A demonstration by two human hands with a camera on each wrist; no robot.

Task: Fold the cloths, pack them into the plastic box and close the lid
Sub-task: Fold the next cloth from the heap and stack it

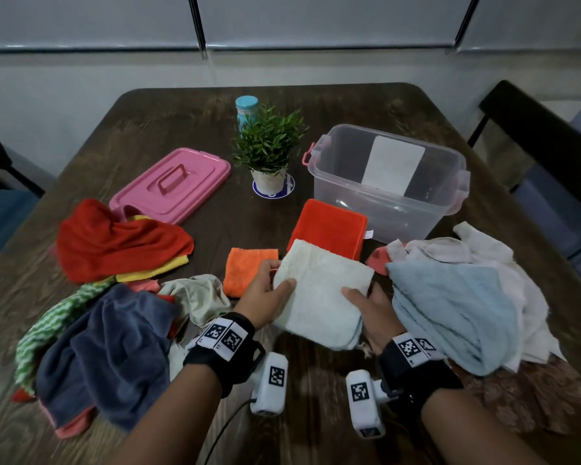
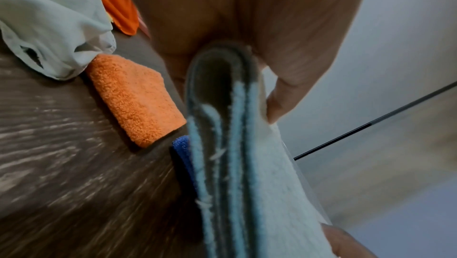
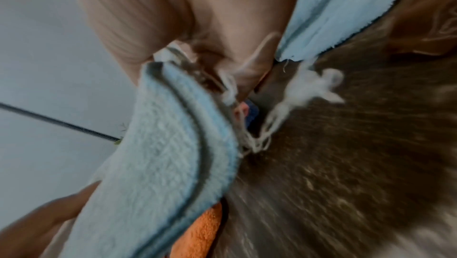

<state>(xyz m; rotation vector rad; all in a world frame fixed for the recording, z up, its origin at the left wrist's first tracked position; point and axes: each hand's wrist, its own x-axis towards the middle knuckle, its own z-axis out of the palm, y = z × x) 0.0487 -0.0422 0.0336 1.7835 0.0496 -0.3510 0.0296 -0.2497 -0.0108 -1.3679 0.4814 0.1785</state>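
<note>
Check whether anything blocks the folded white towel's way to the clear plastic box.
Only the folded red-orange cloth lies flat between the white towel, held by both hands, and the open, lidless clear box; lifted over it, nothing visible blocks.

Ahead of my hands the plastic box (image 1: 388, 182) stands open-topped, but the folded red cloth (image 1: 327, 228) lies just before it. The potted plant (image 1: 269, 152) stands left of it; cloth heaps crowd both tabletop (image 1: 182, 109) sides.

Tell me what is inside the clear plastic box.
The clear plastic box holds no cloths; a white label shows on its far wall. The near-left bottom corner is hidden behind the red folded cloth.
</note>
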